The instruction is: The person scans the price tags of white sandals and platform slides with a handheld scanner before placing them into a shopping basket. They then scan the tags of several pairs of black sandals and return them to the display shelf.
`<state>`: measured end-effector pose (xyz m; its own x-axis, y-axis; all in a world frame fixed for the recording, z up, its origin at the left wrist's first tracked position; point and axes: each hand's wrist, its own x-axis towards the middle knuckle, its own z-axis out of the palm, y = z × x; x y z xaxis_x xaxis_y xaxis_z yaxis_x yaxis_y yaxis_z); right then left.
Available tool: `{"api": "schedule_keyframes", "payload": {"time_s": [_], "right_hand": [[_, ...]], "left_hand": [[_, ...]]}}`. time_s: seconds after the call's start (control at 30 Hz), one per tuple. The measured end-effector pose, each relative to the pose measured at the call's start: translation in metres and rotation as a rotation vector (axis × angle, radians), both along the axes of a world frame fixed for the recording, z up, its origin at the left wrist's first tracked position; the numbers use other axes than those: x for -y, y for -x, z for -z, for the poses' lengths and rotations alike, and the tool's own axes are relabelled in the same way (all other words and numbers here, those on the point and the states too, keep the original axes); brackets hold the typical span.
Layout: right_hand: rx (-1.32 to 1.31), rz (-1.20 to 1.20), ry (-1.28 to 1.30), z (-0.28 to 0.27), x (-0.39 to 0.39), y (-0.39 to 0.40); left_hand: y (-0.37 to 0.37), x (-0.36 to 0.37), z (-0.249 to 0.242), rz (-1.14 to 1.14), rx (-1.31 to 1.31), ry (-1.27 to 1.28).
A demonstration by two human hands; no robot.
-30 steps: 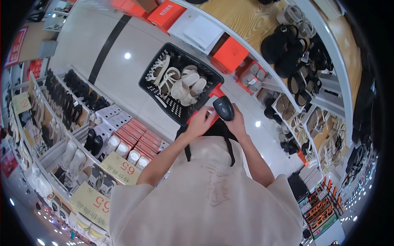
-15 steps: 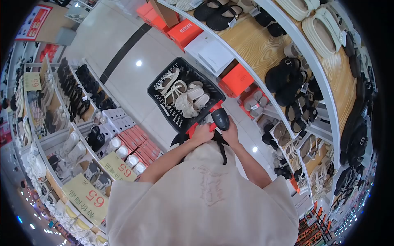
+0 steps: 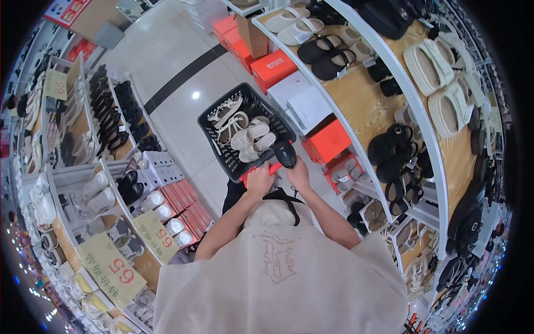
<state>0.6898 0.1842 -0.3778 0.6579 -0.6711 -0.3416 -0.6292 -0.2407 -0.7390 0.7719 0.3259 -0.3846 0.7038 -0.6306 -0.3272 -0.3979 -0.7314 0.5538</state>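
A black plastic basket (image 3: 217,151) stands in front of me with several pale strappy sandals (image 3: 248,137) inside. My left hand (image 3: 259,180) is closed on the basket's red handle (image 3: 275,166) at its near edge. My right hand (image 3: 300,173) holds a black handheld scanner (image 3: 285,153) just above that handle, its head over the basket's near right corner. Both forearms reach forward from my beige shirt.
Curved wooden shelves (image 3: 356,94) with black and white sandals run along the right, red and white shoe boxes (image 3: 272,66) beneath them. On the left stand racks of shoes with yellow price signs (image 3: 111,270). The tiled aisle floor (image 3: 167,83) stretches ahead.
My left hand dropped from beside the scanner onto the red handle. The view swung, so the basket and hands now sit more to the left, with more of the right shelves showing.
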Motion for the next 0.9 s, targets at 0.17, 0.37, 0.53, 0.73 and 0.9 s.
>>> {"api": "schedule_keyframes", "payload": {"time_s": [0.17, 0.37, 0.53, 0.73, 0.9], "right_hand": [[0.062, 0.002, 0.038, 0.003, -0.004, -0.056], [0.02, 0.06, 0.021, 0.014, -0.003, -0.12], [0.184, 0.073, -0.105, 0.033, -0.005, -0.166], [0.158, 0.128, -0.112, 0.024, -0.014, -0.231], [0.201, 0.132, -0.074, 0.031, -0.017, -0.285]], "left_hand": [[-0.058, -0.002, 0.005, 0.076, 0.063, 0.036], [-0.124, 0.001, 0.014, 0.088, 0.031, 0.064], [-0.181, -0.002, 0.013, 0.094, -0.029, 0.056], [-0.248, -0.003, 0.013, 0.127, -0.05, 0.067], [-0.299, -0.004, 0.014, 0.104, -0.049, 0.036]]}}
